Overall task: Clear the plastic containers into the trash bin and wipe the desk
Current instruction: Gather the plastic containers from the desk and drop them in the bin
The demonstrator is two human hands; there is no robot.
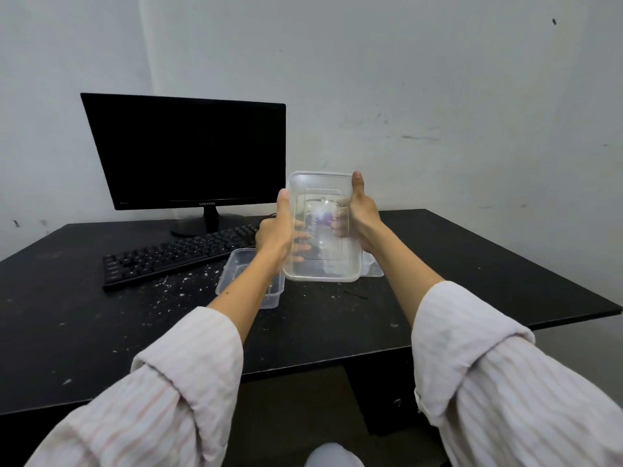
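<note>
I hold a clear rectangular plastic container (322,227) up above the black desk (472,264), tilted so that its open side faces me. My left hand (274,230) grips its left side and my right hand (359,217) grips its right side, thumbs on the rim. A second clear container (236,278) lies on the desk under my left forearm. Part of a third clear container (372,266) shows on the desk behind the held one. No trash bin or cloth is in view.
A black monitor (188,153) stands at the back left with a black keyboard (175,254) in front of it. White crumbs (182,284) are scattered on the desk near the keyboard. A small dark stick (355,294) lies to the right of centre. A wall is behind.
</note>
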